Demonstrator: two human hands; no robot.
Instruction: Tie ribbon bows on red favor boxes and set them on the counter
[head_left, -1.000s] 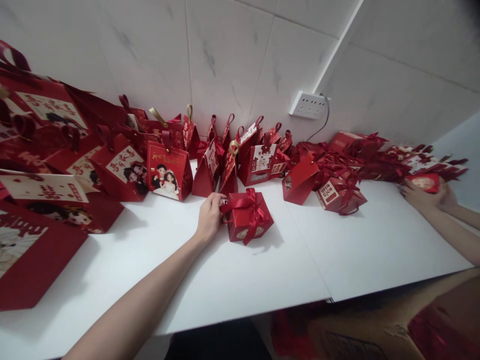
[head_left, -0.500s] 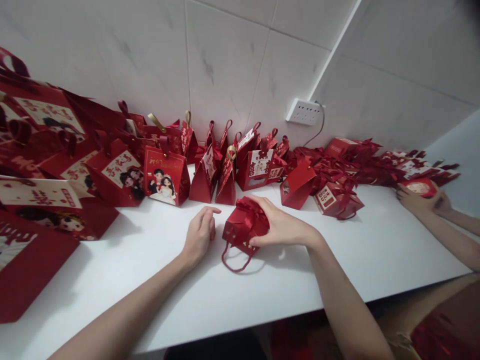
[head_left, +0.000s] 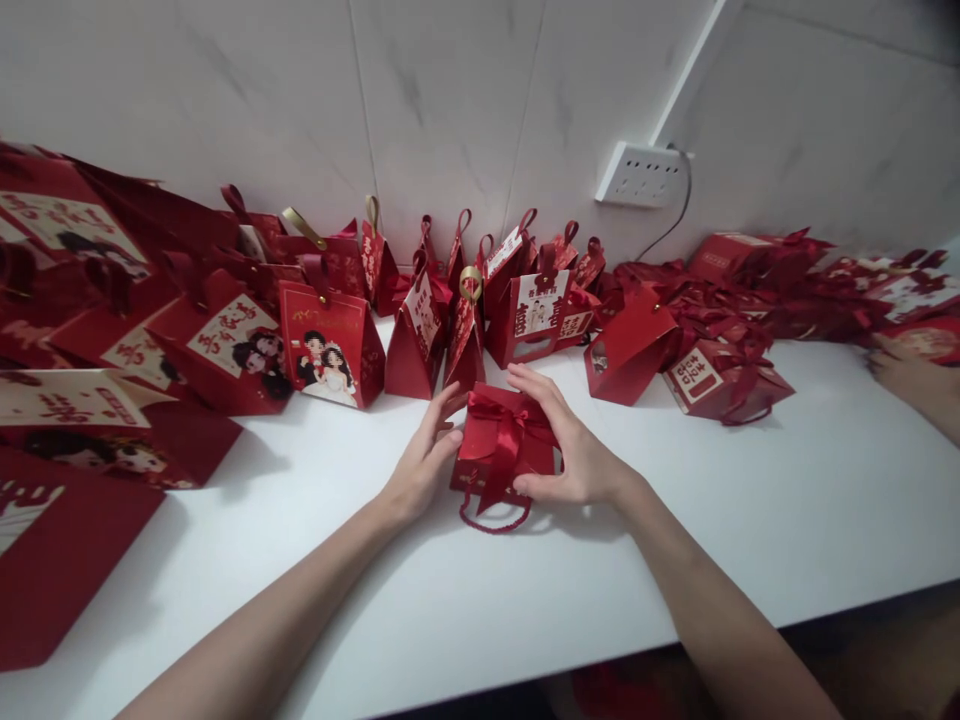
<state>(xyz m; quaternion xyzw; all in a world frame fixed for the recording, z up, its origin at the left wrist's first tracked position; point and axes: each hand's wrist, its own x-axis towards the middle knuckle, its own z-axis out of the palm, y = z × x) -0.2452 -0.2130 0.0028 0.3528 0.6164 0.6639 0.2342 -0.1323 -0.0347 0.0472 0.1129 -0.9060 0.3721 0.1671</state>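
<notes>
A small red gift box (head_left: 487, 440) with a satin ribbon bow on top sits on the white table in front of me. Its twisted cord handle (head_left: 495, 525) droops toward me. My right hand (head_left: 574, 450) grips the box from the right, thumb at the near side and fingers at the far side. On the other side my left hand (head_left: 424, 455) has its thumb and fingertips against the box's left edge. Just behind stand a slim red box with a gold loop (head_left: 466, 335) and a red box with a printed couple (head_left: 330, 350).
Larger red boxes (head_left: 82, 430) crowd the left of the white table (head_left: 420, 620). More upright boxes and a ribboned box (head_left: 724, 375) line the wall side. A power strip (head_left: 643, 175) hangs on the wall. Another person's hand (head_left: 911, 375) touches a red item at far right.
My left hand has moved from beside the gift box onto its left edge. The box has been turned so its bow faces me more squarely. The view has shifted left.
</notes>
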